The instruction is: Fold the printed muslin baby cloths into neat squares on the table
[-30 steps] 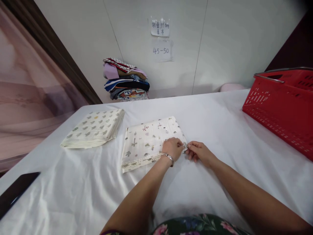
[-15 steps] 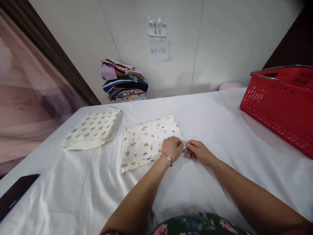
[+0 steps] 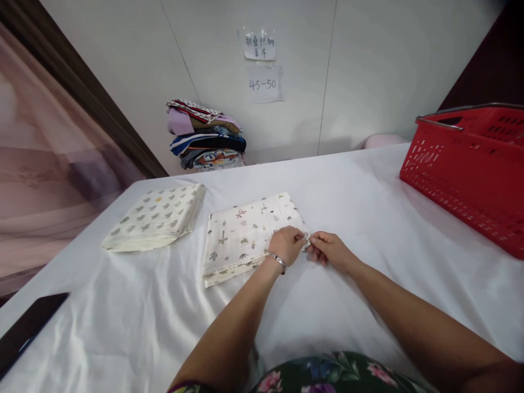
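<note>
Fingertips pinched narrow, your left hand and right hand grip the cloth at its near-right corner, apparently to hold its layers together.

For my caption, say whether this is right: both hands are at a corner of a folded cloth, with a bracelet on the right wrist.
Wrong side: the head view shows the bracelet on the left wrist. The left hand and right hand are at a corner of a folded cloth.
</note>
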`<action>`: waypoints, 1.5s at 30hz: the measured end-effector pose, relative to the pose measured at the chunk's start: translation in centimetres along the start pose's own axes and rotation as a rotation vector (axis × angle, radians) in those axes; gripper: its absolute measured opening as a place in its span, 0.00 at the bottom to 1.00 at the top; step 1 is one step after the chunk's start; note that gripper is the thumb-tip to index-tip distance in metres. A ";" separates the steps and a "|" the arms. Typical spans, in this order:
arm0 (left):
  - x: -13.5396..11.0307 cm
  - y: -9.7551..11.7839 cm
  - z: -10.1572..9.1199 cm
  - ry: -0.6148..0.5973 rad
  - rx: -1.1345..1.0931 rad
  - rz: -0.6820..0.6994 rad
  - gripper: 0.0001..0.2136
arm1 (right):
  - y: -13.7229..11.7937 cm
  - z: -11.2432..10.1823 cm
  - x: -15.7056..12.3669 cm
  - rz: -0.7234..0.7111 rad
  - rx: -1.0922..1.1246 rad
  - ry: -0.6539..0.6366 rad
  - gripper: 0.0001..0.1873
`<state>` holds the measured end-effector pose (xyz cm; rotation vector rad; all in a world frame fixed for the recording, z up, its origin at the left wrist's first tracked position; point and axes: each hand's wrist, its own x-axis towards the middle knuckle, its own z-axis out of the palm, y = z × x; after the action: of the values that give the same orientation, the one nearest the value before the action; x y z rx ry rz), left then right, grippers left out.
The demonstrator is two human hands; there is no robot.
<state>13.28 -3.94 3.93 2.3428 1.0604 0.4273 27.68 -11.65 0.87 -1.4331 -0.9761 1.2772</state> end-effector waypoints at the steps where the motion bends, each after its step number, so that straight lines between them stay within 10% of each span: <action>1: 0.0 0.0 0.0 -0.004 -0.006 -0.002 0.06 | 0.0 0.0 0.0 -0.003 -0.001 -0.004 0.15; 45: -0.3 -0.1 0.0 0.046 0.150 0.147 0.09 | 0.0 0.0 -0.2 -0.042 -0.008 -0.036 0.13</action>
<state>13.06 -4.11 3.88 2.5657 0.9745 0.4728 27.68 -11.85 0.97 -1.3926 -1.0315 1.2736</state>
